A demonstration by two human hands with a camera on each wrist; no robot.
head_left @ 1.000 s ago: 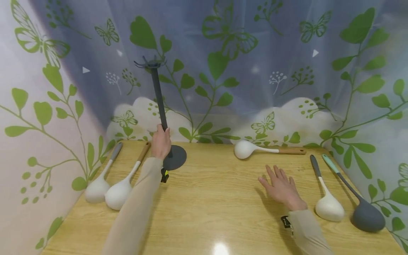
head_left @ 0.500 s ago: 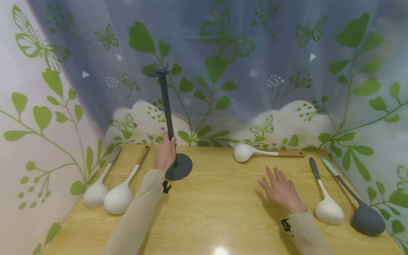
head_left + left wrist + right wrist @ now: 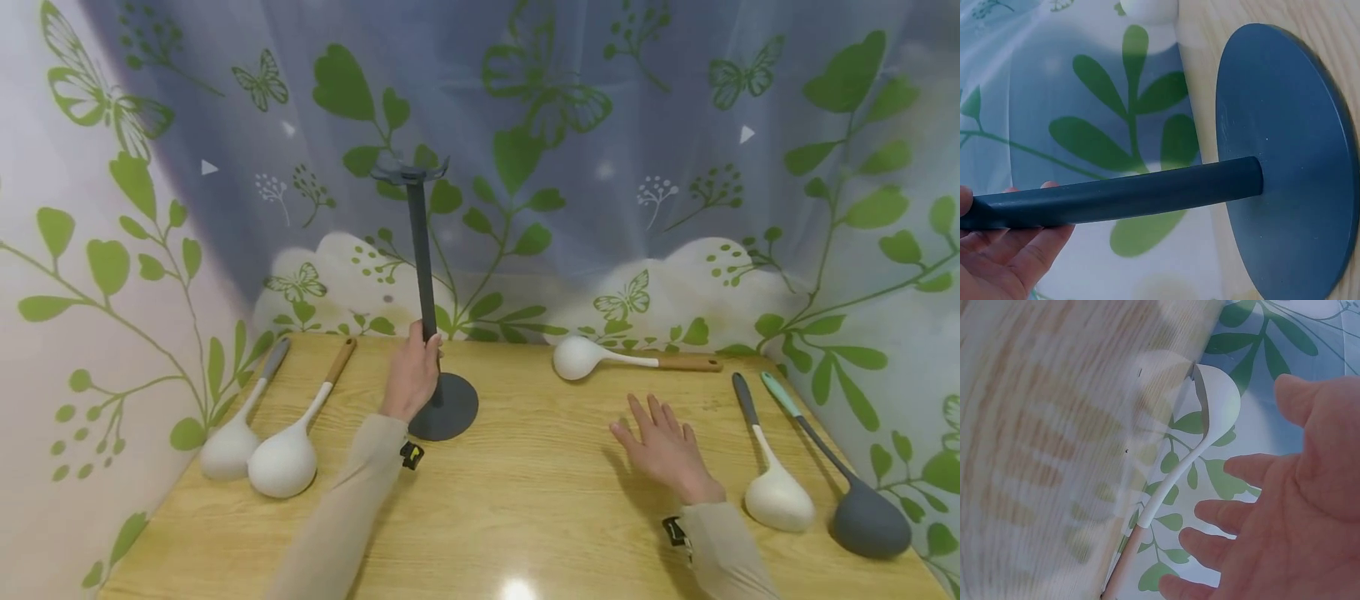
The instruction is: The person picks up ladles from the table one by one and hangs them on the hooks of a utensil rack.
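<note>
A dark grey utensil stand [image 3: 422,258] with a round flat base [image 3: 1291,156] and a ring of hooks on top stands left of the table's middle. My left hand [image 3: 412,372] grips its pole low down, thumb on one side and fingers on the other. Over the right part of the table my right hand [image 3: 666,450] is held palm down, fingers spread, holding nothing. Beyond its fingertips, a white ladle [image 3: 577,358] with a wooden handle lies along the back edge; the right wrist view shows the same white ladle [image 3: 1219,403] past the open fingers.
On the left lie a grey-handled white ladle [image 3: 231,448] and a wooden-handled white ladle [image 3: 283,460]. To the right are a cream ladle [image 3: 778,498] and a dark grey ladle [image 3: 870,518] with a mint handle. Patterned curtain [image 3: 540,208] borders the wooden table [image 3: 525,500].
My left hand has moved the stand to the right and slightly nearer, and its pole has come closer to upright. The right hand and the ladles stay put.
</note>
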